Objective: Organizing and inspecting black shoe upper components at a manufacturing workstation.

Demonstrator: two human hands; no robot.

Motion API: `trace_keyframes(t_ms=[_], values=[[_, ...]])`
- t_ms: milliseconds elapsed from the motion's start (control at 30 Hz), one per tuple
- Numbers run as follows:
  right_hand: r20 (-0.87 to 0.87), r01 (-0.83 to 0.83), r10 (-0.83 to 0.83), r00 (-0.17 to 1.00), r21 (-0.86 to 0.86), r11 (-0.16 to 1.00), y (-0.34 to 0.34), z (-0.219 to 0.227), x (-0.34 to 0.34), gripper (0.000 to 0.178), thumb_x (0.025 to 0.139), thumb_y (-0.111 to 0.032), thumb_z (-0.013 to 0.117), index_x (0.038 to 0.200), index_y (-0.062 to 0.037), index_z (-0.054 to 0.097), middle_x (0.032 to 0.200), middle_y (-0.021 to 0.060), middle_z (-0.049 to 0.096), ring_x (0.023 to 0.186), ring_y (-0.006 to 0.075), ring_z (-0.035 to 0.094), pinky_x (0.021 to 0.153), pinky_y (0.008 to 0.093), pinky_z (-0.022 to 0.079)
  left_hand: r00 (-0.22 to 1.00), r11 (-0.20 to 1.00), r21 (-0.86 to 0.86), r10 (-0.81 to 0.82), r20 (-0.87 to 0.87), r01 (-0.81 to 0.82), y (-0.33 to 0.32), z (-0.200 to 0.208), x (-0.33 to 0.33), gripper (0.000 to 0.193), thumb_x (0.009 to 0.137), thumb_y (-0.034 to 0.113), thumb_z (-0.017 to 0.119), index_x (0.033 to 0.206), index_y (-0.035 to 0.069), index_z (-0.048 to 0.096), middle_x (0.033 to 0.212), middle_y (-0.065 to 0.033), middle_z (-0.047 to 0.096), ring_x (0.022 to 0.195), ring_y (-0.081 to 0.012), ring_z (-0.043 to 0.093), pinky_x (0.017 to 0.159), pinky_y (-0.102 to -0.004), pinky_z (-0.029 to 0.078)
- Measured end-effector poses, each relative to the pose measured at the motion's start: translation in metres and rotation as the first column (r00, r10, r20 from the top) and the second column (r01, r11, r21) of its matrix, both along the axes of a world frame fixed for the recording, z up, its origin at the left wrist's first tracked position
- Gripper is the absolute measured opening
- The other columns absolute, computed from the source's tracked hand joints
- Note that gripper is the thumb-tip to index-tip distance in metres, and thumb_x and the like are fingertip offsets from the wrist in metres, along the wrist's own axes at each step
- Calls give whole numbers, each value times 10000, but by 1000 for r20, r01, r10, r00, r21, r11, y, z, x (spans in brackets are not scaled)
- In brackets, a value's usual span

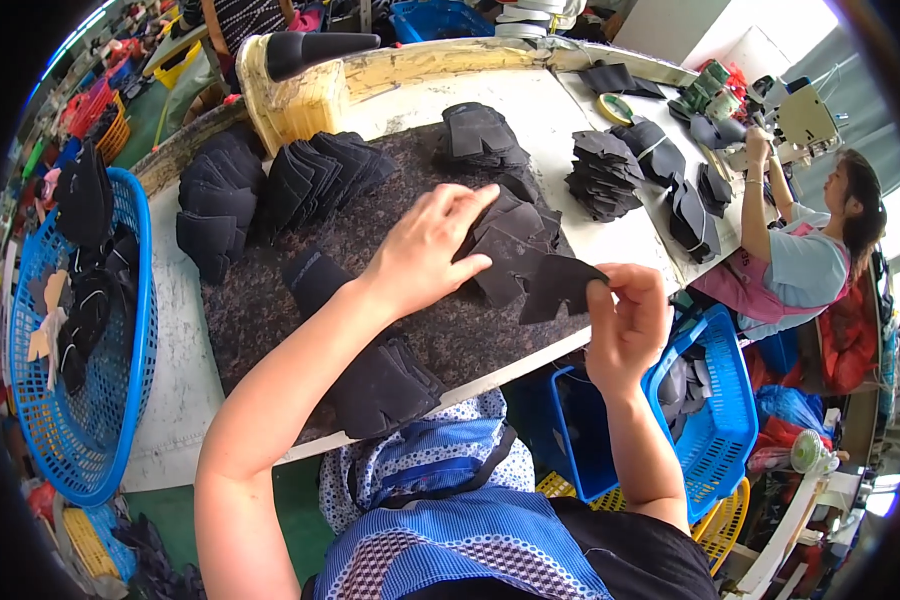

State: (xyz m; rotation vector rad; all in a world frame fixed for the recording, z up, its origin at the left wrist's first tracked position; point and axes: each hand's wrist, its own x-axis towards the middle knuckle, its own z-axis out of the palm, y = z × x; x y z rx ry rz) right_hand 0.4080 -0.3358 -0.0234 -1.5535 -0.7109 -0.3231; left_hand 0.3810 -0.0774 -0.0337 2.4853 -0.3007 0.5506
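Observation:
Between the thumb and fingers of my right hand (pixel 628 325) is the corner of a flat black cut piece (pixel 558 290) with a notch in its lower edge. It is raised at the table's front edge and partly overlaps a loose stack of similar black pieces (pixel 508 240). My left hand (pixel 425 245) is at the left side of that stack, its thumb and forefinger spread apart and nothing visible between them. Another stack of black pieces (pixel 385 385) lies below my left forearm, which partly hides the pieces there. A further stack (pixel 480 138) stands just beyond my hands.
Fanned black stacks (pixel 320 175) lie on the dark speckled mat (pixel 240 325). More piles (pixel 605 175) lie on the white table at right. A blue basket (pixel 140 300) stands left, another blue basket (pixel 725 400) lower right. A co-worker (pixel 810 235) sits at a machine.

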Motion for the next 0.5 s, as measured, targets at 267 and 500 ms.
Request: trace_keyframes(t_ms=[267,500], values=[[-686,-644,471,554,6,765,14,26,-90,199,947,-30,780,1123,13,698,903,93,754,774,122,711,685,294,558,894,783,-588,-96,-438,-204,-32,41,-201,131,875,131,861,904,20,800,719,-102,728,610,-173,714,568,-297,539],[-903,-881,365,225,-30,471,63,44,-64,272,1008,-225,761,853,-3,733,687,5,700,607,73,646,551,247,498,812,687,-578,30,-582,-440,-3,37,-231,299,967,212,801,803,1,668,686,-62,706,597,-69,665,521,-280,493]])
